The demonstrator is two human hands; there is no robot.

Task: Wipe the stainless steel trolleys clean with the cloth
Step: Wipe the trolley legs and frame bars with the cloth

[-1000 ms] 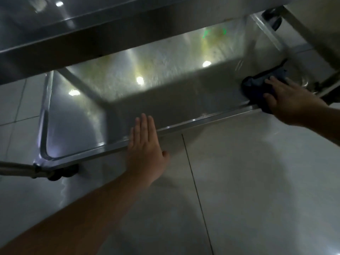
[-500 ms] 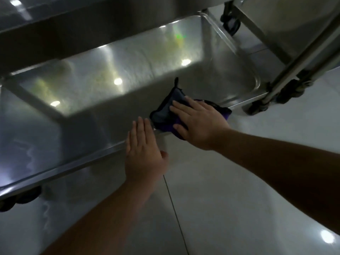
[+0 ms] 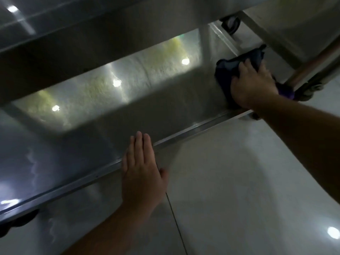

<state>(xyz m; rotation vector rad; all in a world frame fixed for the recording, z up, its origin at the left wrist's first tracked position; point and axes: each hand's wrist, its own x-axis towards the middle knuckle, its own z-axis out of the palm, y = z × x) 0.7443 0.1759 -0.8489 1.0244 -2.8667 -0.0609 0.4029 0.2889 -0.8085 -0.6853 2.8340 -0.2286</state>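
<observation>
I look down at the lower shelf [image 3: 165,115] of the stainless steel trolley [image 3: 92,52]; it is a shallow rectangular tray of brushed metal with a raised rim and rounded inner corners. Its surface is dull and a little grainy, and it reflects several round ceiling lights with yellowish streaks around them. The front rim [image 3: 184,137] is a thin, bright folded strip that runs diagonally across the view.

My left hand [image 3: 141,173] lies flat over this front rim, palm down; the fingers [image 3: 139,144] are straight and pressed together, and the thumb stands a little apart on the floor side. It holds nothing.

My right hand [image 3: 252,85] presses on the cloth [image 3: 228,69] at the right end of the shelf, near the corner. The cloth is dark blue, soft and crumpled, with a purple part showing beside my wrist. The fingers there are slightly spread and bent over the bunched fabric.

Behind the cloth stands a round tube leg [image 3: 312,67], and a dark caster wheel [image 3: 231,24] is at the far corner. The floor [image 3: 239,181] is of glossy pale tiles with a thin dark joint line
</observation>
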